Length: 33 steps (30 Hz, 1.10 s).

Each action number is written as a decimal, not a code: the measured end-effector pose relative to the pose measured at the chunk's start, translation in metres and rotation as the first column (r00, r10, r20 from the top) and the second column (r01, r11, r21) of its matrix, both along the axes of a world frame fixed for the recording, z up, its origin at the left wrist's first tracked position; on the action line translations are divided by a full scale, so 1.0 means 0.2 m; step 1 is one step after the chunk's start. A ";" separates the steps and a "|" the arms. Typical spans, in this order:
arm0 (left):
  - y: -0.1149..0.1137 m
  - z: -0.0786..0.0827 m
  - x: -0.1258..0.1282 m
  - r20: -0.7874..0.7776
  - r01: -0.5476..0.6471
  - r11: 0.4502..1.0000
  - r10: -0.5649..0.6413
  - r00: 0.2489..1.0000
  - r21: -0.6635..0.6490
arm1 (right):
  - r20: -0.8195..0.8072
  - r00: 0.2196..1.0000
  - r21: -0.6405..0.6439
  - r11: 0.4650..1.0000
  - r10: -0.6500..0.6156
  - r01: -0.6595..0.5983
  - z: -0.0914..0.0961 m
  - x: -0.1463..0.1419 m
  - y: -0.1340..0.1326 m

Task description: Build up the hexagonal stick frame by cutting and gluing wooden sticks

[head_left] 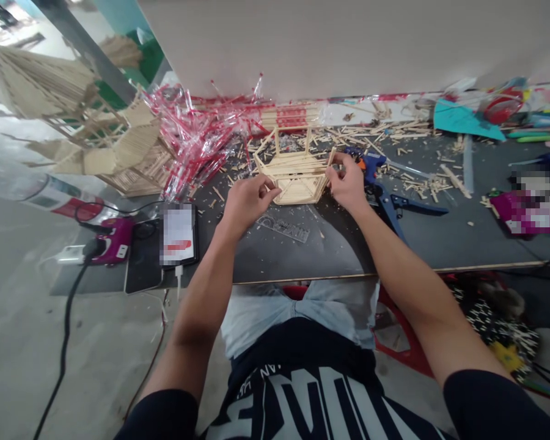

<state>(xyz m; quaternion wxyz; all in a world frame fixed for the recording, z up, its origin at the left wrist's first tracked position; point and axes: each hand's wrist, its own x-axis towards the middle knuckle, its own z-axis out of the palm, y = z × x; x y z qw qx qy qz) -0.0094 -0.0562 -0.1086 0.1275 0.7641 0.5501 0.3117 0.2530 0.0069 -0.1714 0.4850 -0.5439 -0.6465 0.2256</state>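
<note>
Pale openwork wooden-stick frame [299, 162] sits on the dark grey tabletop [311, 260] — left hand [249, 200] pinching its near-left edge, right hand [349, 182] a slim pale stick [332, 153]; I'd judge this positioning — next calls for steadiness.

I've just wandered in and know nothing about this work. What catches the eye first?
Probably the shiny tangle of red and clear plastic wrap, heaped left of centre towards the back of the table. Next comes the small stick frame in the middle, between the left hand and right hand. A larger stick model stands at the left.
</note>
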 end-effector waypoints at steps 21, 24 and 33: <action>0.14 -0.20 -0.03 -0.032 -0.245 0.956 0.253 0.967 0.161 | 0.056 0.996 -0.062 0.996 0.068 -0.065 0.20 -0.02 -0.18; 0.14 -0.23 -0.03 -0.045 -0.218 0.972 0.222 0.974 0.087 | 0.081 0.993 -0.063 0.995 0.087 -0.082 0.21 -0.03 -0.19; 0.11 -0.17 -0.10 -0.167 -0.298 0.954 0.297 0.940 0.017 | 0.113 0.988 -0.064 0.994 0.101 -0.094 0.19 -0.06 -0.21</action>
